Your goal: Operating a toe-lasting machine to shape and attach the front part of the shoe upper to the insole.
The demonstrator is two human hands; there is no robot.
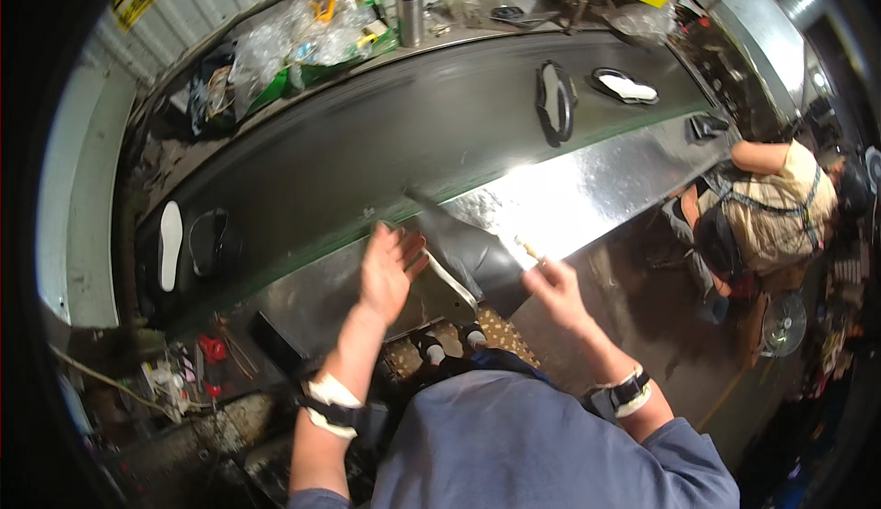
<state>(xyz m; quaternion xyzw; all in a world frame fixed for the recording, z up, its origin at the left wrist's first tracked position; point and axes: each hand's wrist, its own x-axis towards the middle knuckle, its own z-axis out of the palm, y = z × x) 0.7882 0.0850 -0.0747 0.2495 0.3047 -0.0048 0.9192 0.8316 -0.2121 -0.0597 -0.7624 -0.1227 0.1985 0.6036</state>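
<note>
The fingers of my left hand [385, 275] are stretched out and a little apart, gripping nothing that I can see, while those of my right hand [555, 290] curl in and seem to pinch a small pale thing [526, 248], too blurry to name. Between my hands lies a floppy black piece [473, 254], with a white sole [448, 279] along its left side. I worry because the near end of the black piece seems to poke past the near edge of the metal ledge [574, 183]. A bump from my left hand could tip it down to the floor [606, 270]. Its far tip looks to be over the dark belt [367, 146], so a moving belt might tug it crooked. A careless right hand could scrape it, too. My left arm [351, 348] reaches up from the near left, palm turned right; my right arm [601, 348] slants in from the near right, elbow out wide.
</note>
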